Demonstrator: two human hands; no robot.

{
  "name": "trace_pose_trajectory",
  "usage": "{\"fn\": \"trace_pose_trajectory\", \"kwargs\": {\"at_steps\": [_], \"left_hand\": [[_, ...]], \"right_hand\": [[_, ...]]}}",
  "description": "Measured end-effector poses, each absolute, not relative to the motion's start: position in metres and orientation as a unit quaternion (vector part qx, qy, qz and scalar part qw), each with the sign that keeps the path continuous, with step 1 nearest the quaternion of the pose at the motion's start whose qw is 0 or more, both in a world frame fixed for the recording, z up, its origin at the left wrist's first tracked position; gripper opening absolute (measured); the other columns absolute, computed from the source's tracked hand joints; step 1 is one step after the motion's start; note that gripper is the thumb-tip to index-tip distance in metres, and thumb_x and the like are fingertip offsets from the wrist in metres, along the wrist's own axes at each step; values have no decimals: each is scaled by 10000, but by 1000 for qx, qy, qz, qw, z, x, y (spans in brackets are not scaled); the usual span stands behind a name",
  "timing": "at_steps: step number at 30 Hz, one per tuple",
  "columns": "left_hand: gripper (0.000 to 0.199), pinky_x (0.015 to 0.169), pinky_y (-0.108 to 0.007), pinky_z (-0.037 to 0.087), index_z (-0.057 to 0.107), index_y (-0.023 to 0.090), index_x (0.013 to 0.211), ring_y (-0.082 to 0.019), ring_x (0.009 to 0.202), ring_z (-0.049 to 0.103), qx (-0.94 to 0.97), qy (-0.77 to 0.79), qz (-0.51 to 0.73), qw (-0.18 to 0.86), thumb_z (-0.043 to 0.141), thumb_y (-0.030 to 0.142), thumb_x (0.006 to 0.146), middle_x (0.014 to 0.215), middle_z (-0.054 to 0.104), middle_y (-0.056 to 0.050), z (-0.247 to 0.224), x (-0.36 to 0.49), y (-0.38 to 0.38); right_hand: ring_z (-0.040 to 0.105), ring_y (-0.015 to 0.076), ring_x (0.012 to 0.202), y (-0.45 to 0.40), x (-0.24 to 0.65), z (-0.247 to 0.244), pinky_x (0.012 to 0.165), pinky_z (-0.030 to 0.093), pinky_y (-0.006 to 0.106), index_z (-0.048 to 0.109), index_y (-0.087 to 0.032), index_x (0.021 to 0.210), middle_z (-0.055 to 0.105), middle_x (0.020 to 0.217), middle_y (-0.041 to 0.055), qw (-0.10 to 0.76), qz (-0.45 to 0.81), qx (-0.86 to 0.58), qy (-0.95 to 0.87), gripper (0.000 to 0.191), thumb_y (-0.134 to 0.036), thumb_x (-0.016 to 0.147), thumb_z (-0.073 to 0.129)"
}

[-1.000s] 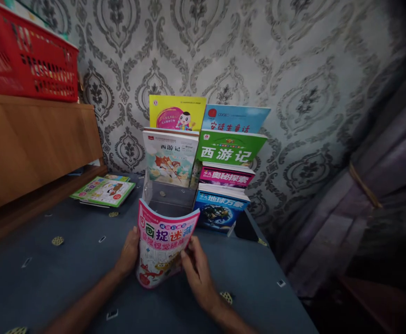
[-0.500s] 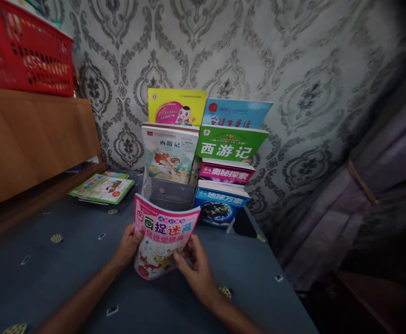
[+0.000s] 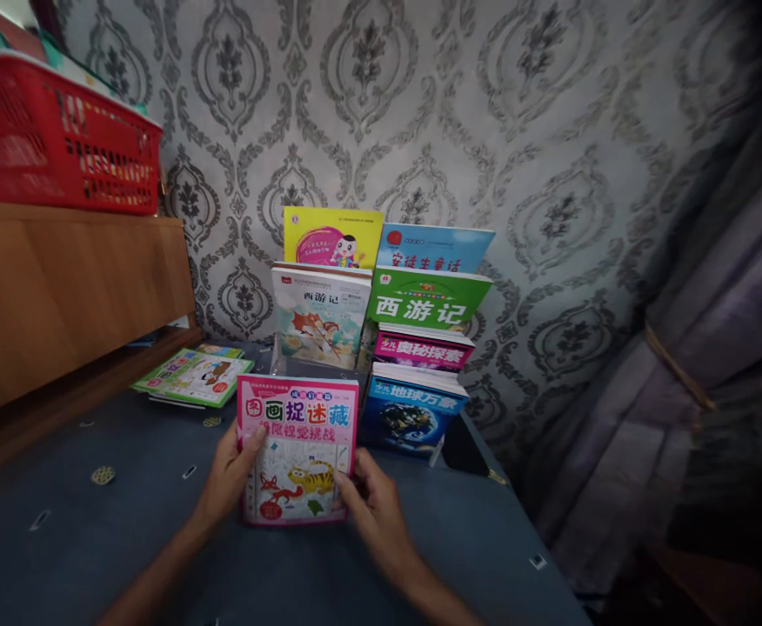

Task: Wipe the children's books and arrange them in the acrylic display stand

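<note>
A pink-bordered book (image 3: 299, 456) with a fox and a tiger on its cover stands upright between my hands, cover toward me. My left hand (image 3: 228, 474) grips its left edge, thumb on the cover. At the right edge my right hand (image 3: 377, 513) holds it, thumb in front and fingers partly hidden behind. Just behind is a rack of books: a yellow one (image 3: 335, 233), a white one (image 3: 321, 320), a light blue one (image 3: 437, 245), a green one (image 3: 426, 297), a magenta one (image 3: 424, 349) and a dark blue one with a globe (image 3: 411, 419).
Several flat books (image 3: 195, 378) lie stacked at the left of the dark cloth-covered table (image 3: 139, 513). A red basket (image 3: 68, 139) rests on a wooden cabinet (image 3: 74, 304) at the left. A tied curtain (image 3: 642, 469) hangs at the right.
The pink book, curved and tilted before, is now flatter and squarer to the view, slightly further left. Both hands still hold it. The view has tilted up a little.
</note>
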State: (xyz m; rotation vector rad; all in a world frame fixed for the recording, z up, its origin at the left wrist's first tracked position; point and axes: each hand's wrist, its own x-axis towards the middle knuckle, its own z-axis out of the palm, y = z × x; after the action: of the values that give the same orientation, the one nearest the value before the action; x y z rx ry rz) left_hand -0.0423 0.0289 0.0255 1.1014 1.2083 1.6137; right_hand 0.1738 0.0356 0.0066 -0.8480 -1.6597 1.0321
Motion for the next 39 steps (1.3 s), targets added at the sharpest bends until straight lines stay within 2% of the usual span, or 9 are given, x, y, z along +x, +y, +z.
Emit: {"fn": "trace_pose_trajectory", "kwargs": {"at_steps": [4, 10, 14, 19, 28, 31, 34, 39], "left_hand": [[651, 870, -408, 587, 586, 144, 1227, -317, 1052, 694, 492, 471, 621, 387, 677, 619, 792, 1177, 722, -142, 34, -51, 27], [549, 958, -409, 550, 626, 163, 1203, -311, 1124, 656, 588, 462, 556, 362, 642, 574, 840, 1236, 700, -123, 51, -72, 35], [492, 910, -399, 564, 639, 176, 1161, -302, 1067, 670, 624, 459, 526, 351, 637, 557, 849, 1214, 708, -113, 66, -82, 43], [491, 863, -404, 574, 648, 164, 1125, -296, 1014, 680, 662, 440, 496, 348, 611, 574, 857, 1154, 725, -113, 86, -82, 53], [513, 967, -429, 527, 679, 165, 1111, -312, 1081, 652, 684, 413, 534, 277, 659, 575, 803, 1154, 730, -107, 129, -76, 83], [493, 959, -425, 534, 701, 183, 1060, -314, 1051, 661, 685, 395, 562, 245, 684, 584, 774, 1096, 743, -96, 152, -74, 94], [500, 899, -437, 562, 709, 182, 1006, -310, 977, 675, 699, 377, 578, 187, 682, 618, 762, 999, 751, -96, 184, -76, 103], [537, 909, -438, 558, 702, 185, 1004, -277, 982, 677, 708, 334, 621, -45, 672, 666, 767, 1010, 747, -45, 265, -82, 98]], "right_hand": [[617, 156, 647, 41, 171, 7, 540, 529, 248, 538, -208, 857, 632, 801, 21, 477, 425, -348, -686, 351, -552, 928, 544], [621, 157, 629, 47, 168, 19, 518, 538, 253, 522, -220, 861, 635, 798, 18, 472, 427, -344, -690, 353, -567, 917, 556], [641, 163, 674, 53, 168, 39, 492, 542, 240, 568, -221, 954, 667, 886, 33, 461, 479, -294, -687, 355, -570, 895, 593], [622, 149, 604, 61, 170, 58, 466, 534, 242, 621, -220, 1042, 688, 870, 27, 462, 503, -265, -680, 390, -569, 868, 634], [579, 131, 575, 83, 177, 107, 492, 549, 260, 669, -217, 1046, 721, 931, 42, 503, 407, -267, -714, 330, -482, 848, 663], [609, 158, 637, 95, 175, 129, 518, 578, 288, 663, -224, 1051, 725, 934, 51, 521, 371, -261, -723, 327, -482, 851, 640], [623, 163, 668, 106, 173, 159, 551, 599, 303, 653, -221, 1053, 720, 922, 51, 530, 338, -237, -741, 329, -480, 852, 632], [662, 158, 714, 120, 166, 233, 602, 617, 308, 623, -228, 1096, 715, 969, 41, 558, 234, -156, -781, 326, -478, 887, 620]]}}
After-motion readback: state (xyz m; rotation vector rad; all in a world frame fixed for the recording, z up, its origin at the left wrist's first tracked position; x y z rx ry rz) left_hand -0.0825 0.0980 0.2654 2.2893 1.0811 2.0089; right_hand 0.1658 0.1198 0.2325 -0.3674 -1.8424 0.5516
